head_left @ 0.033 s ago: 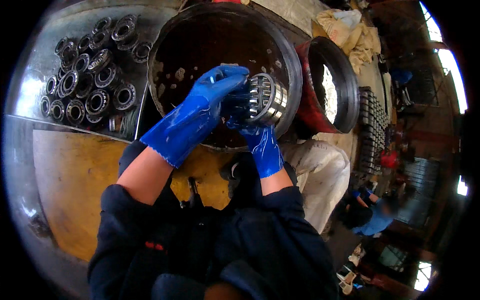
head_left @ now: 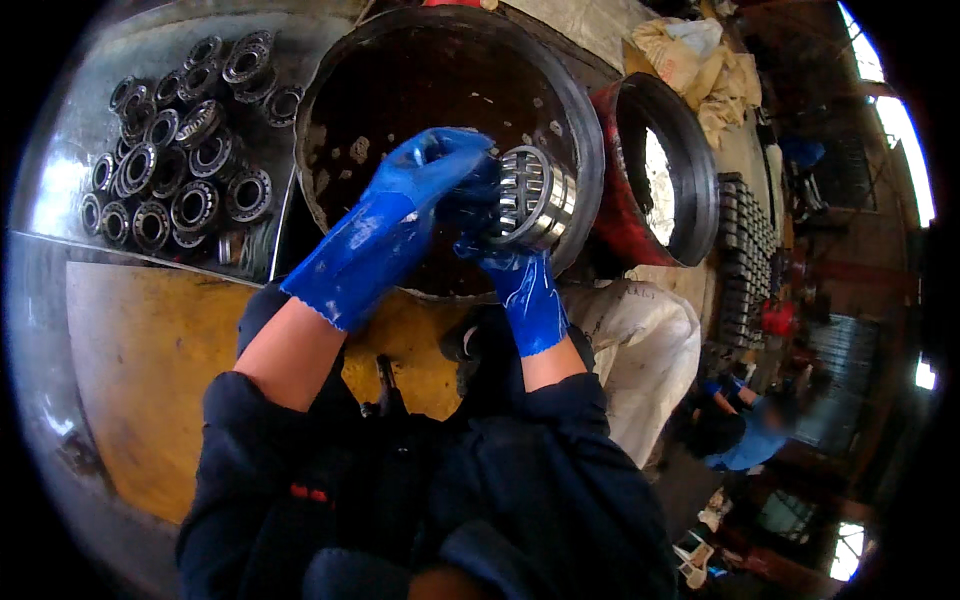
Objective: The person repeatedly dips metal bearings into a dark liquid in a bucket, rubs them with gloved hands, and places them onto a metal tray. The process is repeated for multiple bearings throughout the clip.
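Note:
A shiny roller bearing [head_left: 540, 200], with rows of metal rollers around it, is held tilted on its side over a large dark drum. My right hand [head_left: 520, 280], in a blue rubber glove, grips it from below. At the bearing's left face is my left hand [head_left: 432, 170], gloved the same way, with its fingers bent in towards the bearing. Its fingertips are partly hidden and slightly smeared, so what they hold, if anything, cannot be made out. Beneath both hands gapes the round drum [head_left: 585, 130], its inner wall dark and spotted with pale patches.
Several bearings [head_left: 165, 165] lie piled on a metal tray [head_left: 60, 190] at the left. A yellow board [head_left: 150, 350] is below it. Right of the drum stands a red ring-shaped drum [head_left: 700, 190], beyond it rows of stacked metal parts [head_left: 745, 250]. A white sack [head_left: 640, 350] sits near my right arm. Another person [head_left: 750, 435] works far right.
My left hand has shifted very slightly at the bearing's left face. The bearing and my right hand stay almost where they were.

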Tool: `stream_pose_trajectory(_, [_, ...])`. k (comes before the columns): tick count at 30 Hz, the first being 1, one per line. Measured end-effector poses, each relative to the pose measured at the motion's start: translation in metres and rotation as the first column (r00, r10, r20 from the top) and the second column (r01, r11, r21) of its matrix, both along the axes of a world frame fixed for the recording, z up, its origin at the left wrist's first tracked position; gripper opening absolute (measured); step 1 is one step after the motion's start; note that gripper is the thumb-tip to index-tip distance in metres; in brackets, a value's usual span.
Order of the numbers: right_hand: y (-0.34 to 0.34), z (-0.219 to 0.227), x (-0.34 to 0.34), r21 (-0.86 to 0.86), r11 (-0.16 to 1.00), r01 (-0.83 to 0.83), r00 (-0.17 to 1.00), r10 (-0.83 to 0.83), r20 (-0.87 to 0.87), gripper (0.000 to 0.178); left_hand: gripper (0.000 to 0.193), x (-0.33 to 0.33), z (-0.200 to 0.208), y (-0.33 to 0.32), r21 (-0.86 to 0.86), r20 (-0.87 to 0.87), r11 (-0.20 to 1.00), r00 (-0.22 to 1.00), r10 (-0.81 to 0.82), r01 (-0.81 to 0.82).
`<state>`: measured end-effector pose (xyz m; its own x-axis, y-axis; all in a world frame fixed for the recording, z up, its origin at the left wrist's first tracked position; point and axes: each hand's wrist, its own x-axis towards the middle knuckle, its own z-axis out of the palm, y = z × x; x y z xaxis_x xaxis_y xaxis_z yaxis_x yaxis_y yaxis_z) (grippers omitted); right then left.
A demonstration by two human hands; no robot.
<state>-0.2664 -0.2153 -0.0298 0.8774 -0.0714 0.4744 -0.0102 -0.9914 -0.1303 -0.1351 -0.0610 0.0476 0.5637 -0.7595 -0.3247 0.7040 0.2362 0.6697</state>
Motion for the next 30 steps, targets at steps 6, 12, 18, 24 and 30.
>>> stream_pose_trajectory(6, [-0.004, 0.007, 0.010, -0.136, 0.985, 0.106, 0.994, -0.108, -0.007, 0.033, 0.030, 0.013, 0.006, 0.022, 0.135, 0.259, 0.979, 0.949, -0.182, 0.151])
stream_pose_trajectory(12, [0.007, 0.023, 0.012, -0.377, 0.926, 0.002, 0.984, 0.065, 0.164, 0.044, 0.034, 0.005, -0.008, 0.014, 0.075, 0.195, 0.958, 0.939, -0.285, 0.275])
stream_pose_trajectory(18, [-0.011, -0.029, -0.007, -0.369, 0.923, 0.108, 0.986, -0.053, 0.156, 0.056, 0.036, -0.011, -0.003, 0.012, 0.059, 0.224, 0.964, 0.938, -0.266, 0.259])
stream_pose_trajectory(24, [0.017, 0.006, 0.001, -0.194, 0.981, -0.010, 0.964, -0.042, -0.262, 0.056, 0.034, -0.009, -0.006, 0.026, 0.083, 0.175, 0.952, 0.936, -0.305, 0.295])
stream_pose_trajectory(30, [0.018, 0.007, 0.004, 0.072, 0.997, 0.022, 0.929, 0.006, -0.369, 0.048, 0.032, -0.003, -0.036, 0.018, 0.101, 0.428, 0.948, 0.847, -0.316, 0.303])
